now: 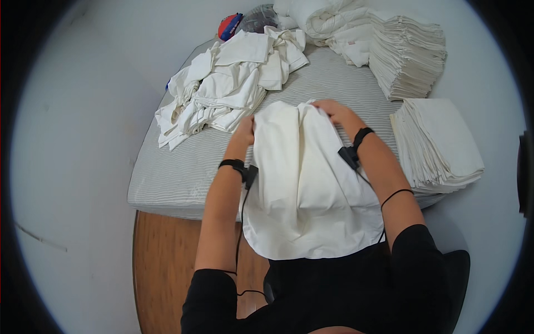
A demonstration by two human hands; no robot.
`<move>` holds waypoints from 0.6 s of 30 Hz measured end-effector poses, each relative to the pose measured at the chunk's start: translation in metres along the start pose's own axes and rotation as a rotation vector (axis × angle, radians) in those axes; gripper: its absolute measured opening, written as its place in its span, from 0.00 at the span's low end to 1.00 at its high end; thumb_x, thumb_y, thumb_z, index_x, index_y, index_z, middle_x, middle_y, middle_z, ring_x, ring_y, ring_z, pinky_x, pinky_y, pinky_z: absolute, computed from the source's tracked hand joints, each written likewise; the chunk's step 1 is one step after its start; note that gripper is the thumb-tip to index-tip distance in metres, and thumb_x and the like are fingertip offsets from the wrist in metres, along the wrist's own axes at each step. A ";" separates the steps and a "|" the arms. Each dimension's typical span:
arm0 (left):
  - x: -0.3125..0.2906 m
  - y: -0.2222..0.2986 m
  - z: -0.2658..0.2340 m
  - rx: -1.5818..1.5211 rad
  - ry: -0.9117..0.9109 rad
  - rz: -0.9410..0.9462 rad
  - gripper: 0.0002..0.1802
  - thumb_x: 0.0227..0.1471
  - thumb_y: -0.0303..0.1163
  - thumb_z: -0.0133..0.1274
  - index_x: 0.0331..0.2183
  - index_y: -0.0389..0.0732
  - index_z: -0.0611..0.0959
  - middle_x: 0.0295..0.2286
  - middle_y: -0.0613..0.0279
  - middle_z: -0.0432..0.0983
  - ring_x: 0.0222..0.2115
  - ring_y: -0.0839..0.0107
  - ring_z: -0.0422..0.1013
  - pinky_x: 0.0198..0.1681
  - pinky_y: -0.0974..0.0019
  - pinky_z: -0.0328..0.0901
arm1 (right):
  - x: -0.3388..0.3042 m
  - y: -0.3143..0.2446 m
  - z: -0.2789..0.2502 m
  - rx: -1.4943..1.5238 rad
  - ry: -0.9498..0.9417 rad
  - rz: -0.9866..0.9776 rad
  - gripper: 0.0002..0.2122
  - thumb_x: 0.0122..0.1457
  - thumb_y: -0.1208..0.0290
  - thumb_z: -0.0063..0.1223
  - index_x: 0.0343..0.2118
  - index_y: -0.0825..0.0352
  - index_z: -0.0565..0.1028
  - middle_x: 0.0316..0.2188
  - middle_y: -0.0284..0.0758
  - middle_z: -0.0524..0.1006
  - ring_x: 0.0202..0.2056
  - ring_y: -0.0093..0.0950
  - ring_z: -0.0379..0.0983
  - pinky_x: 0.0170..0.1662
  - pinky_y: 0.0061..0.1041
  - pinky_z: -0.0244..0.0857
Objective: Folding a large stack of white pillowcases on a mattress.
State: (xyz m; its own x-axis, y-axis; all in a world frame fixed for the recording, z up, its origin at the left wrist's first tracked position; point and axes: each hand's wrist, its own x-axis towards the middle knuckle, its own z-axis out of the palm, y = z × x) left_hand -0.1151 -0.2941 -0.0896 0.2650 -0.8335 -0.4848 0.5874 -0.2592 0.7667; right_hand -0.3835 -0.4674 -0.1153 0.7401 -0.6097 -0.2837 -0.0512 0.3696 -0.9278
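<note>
A large white cloth (pixel 300 189) is spread between my arms, from the mattress's near edge down over my lap, with soft folds running down its middle. My left hand (pixel 248 129) grips its left edge near the top; the fingers are mostly tucked behind the fabric. At the top right corner my right hand (pixel 332 110) is closed on the cloth, its fingertips partly hidden. Black straps with small dark devices and cables sit on both wrists. Beyond my left hand lies a loose heap of white cloths (pixel 228 83).
A striped grey mattress (pixel 172 172) bears everything. On the right stand a neat stack of folded white cloths (pixel 439 139) and a taller stack (pixel 406 55) behind it. A rolled white quilt (pixel 334 22) and a red-and-blue item (pixel 229 26) lie at the back. White walls flank both sides.
</note>
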 end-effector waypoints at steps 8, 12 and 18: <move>-0.040 0.106 -0.059 0.042 -0.106 0.724 0.27 0.56 0.23 0.52 0.58 0.42 0.70 0.50 0.54 0.71 0.49 0.62 0.72 0.55 0.57 0.70 | -0.038 -0.065 -0.078 0.409 0.023 -0.531 0.14 0.63 0.67 0.54 0.47 0.70 0.73 0.42 0.40 0.79 0.43 0.29 0.78 0.48 0.31 0.74; 0.008 0.086 -0.061 0.284 -0.024 0.462 0.28 0.55 0.22 0.53 0.57 0.42 0.71 0.51 0.53 0.72 0.51 0.60 0.70 0.54 0.57 0.68 | -0.010 -0.019 -0.141 0.294 0.166 -0.466 0.20 0.63 0.67 0.52 0.54 0.72 0.69 0.46 0.43 0.77 0.46 0.32 0.77 0.52 0.32 0.72; 0.032 0.055 -0.102 0.256 0.103 0.167 0.26 0.61 0.44 0.51 0.58 0.45 0.71 0.49 0.54 0.76 0.48 0.64 0.73 0.52 0.62 0.68 | -0.001 -0.013 -0.105 0.458 0.102 -0.006 0.22 0.63 0.62 0.52 0.53 0.76 0.70 0.48 0.47 0.77 0.47 0.36 0.77 0.52 0.33 0.72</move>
State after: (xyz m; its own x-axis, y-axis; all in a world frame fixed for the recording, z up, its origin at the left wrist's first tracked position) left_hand 0.0038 -0.2848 -0.1058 0.4254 -0.8243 -0.3734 0.3209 -0.2484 0.9140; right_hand -0.4542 -0.5455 -0.1286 0.6684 -0.6704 -0.3220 0.2717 0.6231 -0.7334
